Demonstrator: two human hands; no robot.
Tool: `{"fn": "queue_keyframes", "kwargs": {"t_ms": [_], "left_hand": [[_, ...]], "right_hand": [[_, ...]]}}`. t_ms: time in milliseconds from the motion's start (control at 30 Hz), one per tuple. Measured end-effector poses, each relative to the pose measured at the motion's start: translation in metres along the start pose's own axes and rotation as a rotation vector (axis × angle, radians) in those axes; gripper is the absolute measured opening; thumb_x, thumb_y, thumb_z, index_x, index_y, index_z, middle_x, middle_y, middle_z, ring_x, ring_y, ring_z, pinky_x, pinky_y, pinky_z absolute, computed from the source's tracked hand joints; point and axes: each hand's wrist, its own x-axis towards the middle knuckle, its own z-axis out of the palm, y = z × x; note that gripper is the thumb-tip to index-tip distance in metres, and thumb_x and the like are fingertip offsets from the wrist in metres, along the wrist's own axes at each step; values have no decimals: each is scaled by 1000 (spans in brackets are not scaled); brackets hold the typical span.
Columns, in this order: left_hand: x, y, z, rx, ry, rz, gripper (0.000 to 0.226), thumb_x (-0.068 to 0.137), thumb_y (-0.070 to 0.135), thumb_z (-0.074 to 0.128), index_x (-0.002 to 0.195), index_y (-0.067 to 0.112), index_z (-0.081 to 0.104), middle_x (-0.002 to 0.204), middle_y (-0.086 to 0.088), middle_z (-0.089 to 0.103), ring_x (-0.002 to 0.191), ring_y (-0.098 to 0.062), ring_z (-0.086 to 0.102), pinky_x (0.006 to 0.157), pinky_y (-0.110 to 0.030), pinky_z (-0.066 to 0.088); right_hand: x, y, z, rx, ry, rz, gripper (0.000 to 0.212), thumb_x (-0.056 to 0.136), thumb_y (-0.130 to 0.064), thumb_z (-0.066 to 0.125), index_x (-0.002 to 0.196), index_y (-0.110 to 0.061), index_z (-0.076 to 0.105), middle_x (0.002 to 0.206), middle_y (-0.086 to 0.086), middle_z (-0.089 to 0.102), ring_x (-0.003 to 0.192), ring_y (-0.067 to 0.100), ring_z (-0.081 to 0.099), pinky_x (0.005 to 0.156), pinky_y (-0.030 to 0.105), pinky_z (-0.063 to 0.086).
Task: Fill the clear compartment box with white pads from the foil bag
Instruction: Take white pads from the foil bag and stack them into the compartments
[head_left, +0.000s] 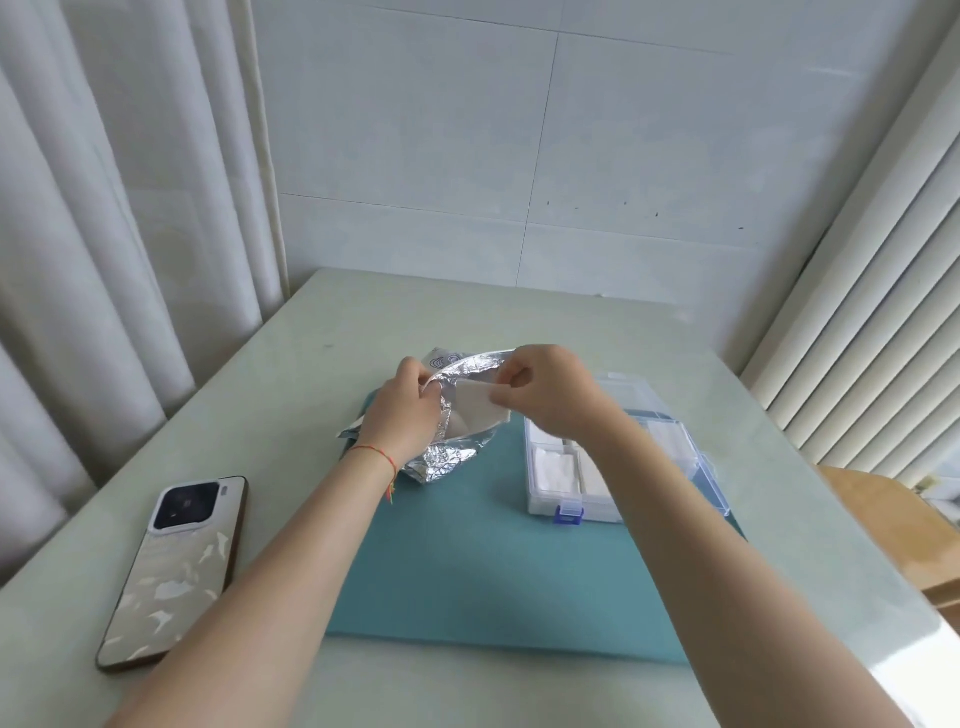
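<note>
One teal mat (467, 571) lies on the pale bench (311, 332), and everything else can be placed against it. Nearest, off the mat's left edge, one phone (174, 571) lies face down, its long axis running from the near edge of the bench away and slightly right, camera end farther off.

On the mat's right side sits one clear box (566, 499) with a blue latch (568, 514) on its near wall; its lid (691, 441) stands open toward the right. Its near left compartment holds white pads (558, 470); another white stack shows in a farther right compartment. How many pads each holds cannot be counted, and the right forearm hides the middle of the box.

At the mat's far left corner, one crumpled foil bag (447, 452) rests with its mouth open, facing up and toward the right. The left hand (410, 410), a red string (376, 457) round its wrist, grips the left rim of that mouth. The right hand (545, 395) pinches one white pad (480, 405) between thumb and fingers; the pad sits at the bag's mouth, partly inside, its long axis running left to right. More white shows deeper in the bag.

Behind the bench stands a tiled wall (519, 130).
</note>
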Motion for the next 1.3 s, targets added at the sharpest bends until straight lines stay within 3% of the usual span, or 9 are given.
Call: {"fn": "queue_keyframes", "kwargs": {"t_ms": [200, 367, 433, 567, 700, 867, 1000, 1100, 1300], "left_hand": [[-7, 11, -1, -207, -79, -4, 29, 79, 39, 60, 103, 23, 55, 103, 7, 58, 98, -12, 56, 72, -25, 41], [-27, 37, 1, -329, 128, 372, 8, 77, 23, 64, 85, 21, 65, 92, 10, 68, 90, -4, 62, 80, -15, 46], [-33, 50, 4, -366, 32, 450, 10, 77, 26, 69, 83, 18, 67, 84, 9, 69, 82, -7, 65, 79, -24, 52], [-42, 65, 22, -284, -354, 393, 63, 60, 56, 79, 112, 29, 58, 103, 10, 64, 99, -7, 64, 86, -26, 52], [-48, 74, 46, -169, -422, 432, 73, 62, 36, 90, 123, 33, 50, 104, 13, 66, 83, 2, 62, 74, -16, 48], [-53, 83, 58, -576, -449, -10, 29, 88, 26, 71, 112, 15, 57, 58, 2, 52, 45, -15, 47, 43, -23, 39], [-47, 89, 53, -1007, -641, -373, 15, 96, 17, 52, 90, 10, 64, 66, -4, 52, 54, -15, 51, 50, -25, 49], [-47, 91, 55, -999, -732, -406, 16, 96, 16, 50, 95, 9, 64, 69, -5, 52, 57, -15, 57, 50, -24, 49], [-49, 94, 63, -897, -758, -362, 14, 95, 11, 49, 85, 17, 57, 74, -2, 51, 68, -14, 52, 52, -21, 50]], "right_hand": [[-15, 17, -24, 525, -69, 134, 13, 88, -5, 61, 98, -11, 68, 61, 3, 56, 51, 14, 48, 52, 24, 39], [-24, 28, -30, 726, -169, 198, 10, 89, -2, 57, 88, -4, 67, 67, 10, 50, 54, 17, 42, 51, 24, 36], [-30, 32, -34, 773, -221, 194, 13, 90, -5, 57, 93, 4, 67, 73, 12, 49, 55, 16, 44, 54, 26, 37], [-42, 39, -40, 879, -348, 188, 23, 93, -7, 53, 103, 10, 66, 84, 15, 58, 68, 20, 50, 63, 28, 44], [-55, 49, -47, 1019, -398, 195, 24, 96, -10, 46, 100, 3, 66, 90, 19, 64, 66, 21, 56, 62, 28, 47], [-64, 64, -45, 650, 75, 157, 23, 89, -7, 51, 100, -16, 69, 84, 3, 70, 73, 14, 62, 71, 33, 51], [-72, 66, -31, 410, 198, -84, 35, 83, -26, 72, 116, -28, 61, 111, -13, 61, 101, -1, 57, 82, 17, 47], [-76, 66, -19, 263, 118, -193, 74, 72, -34, 82, 136, -28, 46, 127, -14, 49, 115, -1, 48, 88, 8, 39], [-82, 65, -5, 68, 228, -255, 75, 73, -25, 78, 139, -20, 45, 121, -4, 54, 112, 17, 50, 95, 41, 44]]}}
